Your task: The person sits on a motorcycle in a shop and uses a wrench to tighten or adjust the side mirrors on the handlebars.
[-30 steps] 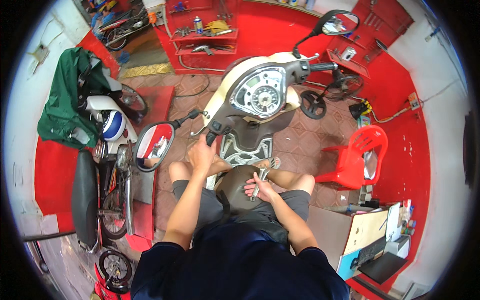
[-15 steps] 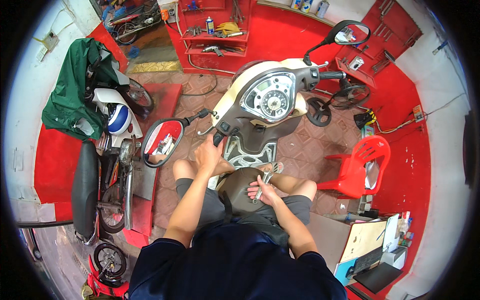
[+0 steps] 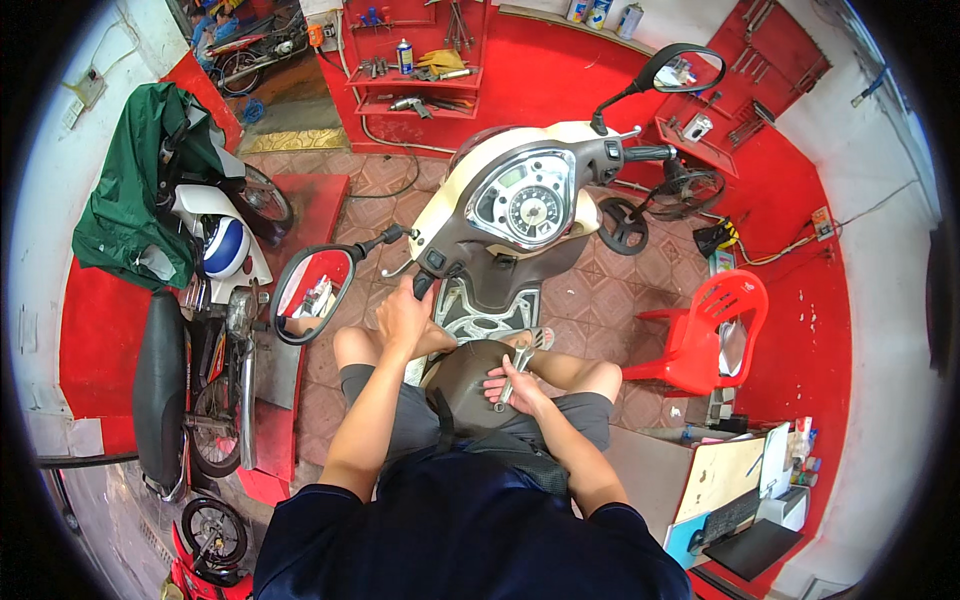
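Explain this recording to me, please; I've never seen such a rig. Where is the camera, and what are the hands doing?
There is no robot here, just a person's two bare hands. The picture comes from the left one of two fisheye cameras worn on the head, looking down, so straight edges bend near the rim. The person sits astride a cream-and-brown scooter. The left hand is on the left handlebar grip; the right hand holds a metal wrench above the brown seat. Ahead, a red wall shelf carries a spray can and something yellow.
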Demonstrator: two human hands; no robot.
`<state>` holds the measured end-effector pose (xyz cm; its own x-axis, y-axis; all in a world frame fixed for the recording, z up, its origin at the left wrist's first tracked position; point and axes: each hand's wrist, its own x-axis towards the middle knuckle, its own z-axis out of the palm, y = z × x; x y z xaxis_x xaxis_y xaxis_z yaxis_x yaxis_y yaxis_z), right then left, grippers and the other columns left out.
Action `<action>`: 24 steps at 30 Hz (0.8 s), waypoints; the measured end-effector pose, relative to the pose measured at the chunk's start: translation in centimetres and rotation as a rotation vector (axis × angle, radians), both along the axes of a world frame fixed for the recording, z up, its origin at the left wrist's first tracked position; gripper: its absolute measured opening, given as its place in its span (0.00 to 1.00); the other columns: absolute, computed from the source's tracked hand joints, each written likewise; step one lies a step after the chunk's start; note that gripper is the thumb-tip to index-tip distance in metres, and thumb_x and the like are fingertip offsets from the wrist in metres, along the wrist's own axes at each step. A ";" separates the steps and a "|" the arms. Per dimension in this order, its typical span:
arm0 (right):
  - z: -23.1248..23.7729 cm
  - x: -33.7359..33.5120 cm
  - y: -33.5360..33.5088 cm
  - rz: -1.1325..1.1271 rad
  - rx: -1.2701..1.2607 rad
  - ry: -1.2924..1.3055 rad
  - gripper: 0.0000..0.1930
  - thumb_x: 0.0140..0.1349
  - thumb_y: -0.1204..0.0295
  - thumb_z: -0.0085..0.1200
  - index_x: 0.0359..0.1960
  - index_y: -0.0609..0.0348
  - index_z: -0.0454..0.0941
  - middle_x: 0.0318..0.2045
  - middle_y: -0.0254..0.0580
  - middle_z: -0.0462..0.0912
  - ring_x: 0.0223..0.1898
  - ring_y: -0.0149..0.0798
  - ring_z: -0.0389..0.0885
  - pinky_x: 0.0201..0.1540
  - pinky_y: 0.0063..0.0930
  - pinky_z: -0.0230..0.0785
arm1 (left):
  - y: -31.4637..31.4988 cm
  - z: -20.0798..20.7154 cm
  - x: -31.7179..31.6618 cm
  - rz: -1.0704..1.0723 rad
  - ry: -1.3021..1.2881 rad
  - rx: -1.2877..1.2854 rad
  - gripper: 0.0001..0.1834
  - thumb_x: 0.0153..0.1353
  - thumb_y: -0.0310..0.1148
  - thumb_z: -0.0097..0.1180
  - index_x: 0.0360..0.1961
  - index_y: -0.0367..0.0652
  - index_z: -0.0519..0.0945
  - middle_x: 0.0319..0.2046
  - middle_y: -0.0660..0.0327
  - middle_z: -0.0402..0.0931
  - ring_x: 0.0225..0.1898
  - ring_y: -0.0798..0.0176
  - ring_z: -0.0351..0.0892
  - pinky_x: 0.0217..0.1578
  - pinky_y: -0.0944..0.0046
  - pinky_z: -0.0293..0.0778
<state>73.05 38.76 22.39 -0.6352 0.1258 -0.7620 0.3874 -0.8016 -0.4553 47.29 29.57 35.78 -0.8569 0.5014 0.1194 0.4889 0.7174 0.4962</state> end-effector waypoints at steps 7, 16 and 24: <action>0.5 -0.1 -0.1 -0.003 0.010 -0.009 0.32 0.68 0.43 0.38 0.48 0.65 0.70 0.38 0.56 0.82 0.35 0.48 0.84 0.36 0.39 0.78 | 0.0 0.0 -0.1 0.017 -0.068 -0.044 0.22 0.56 0.54 0.57 0.39 0.46 0.78 0.29 0.46 0.81 0.34 0.39 0.81 0.35 0.43 0.74; 0.7 -0.1 0.0 0.005 0.007 -0.023 0.31 0.69 0.43 0.37 0.48 0.65 0.70 0.38 0.56 0.82 0.35 0.49 0.84 0.36 0.38 0.78 | 0.0 0.0 -0.1 0.018 -0.068 -0.041 0.21 0.56 0.52 0.58 0.40 0.47 0.79 0.29 0.46 0.81 0.33 0.39 0.81 0.34 0.42 0.73; 0.4 0.0 0.0 -0.004 -0.001 -0.007 0.32 0.69 0.43 0.38 0.48 0.65 0.71 0.38 0.56 0.81 0.36 0.49 0.84 0.36 0.38 0.78 | 0.0 0.2 -0.1 0.008 -0.066 -0.026 0.21 0.56 0.53 0.58 0.41 0.47 0.79 0.29 0.46 0.81 0.34 0.38 0.80 0.35 0.42 0.73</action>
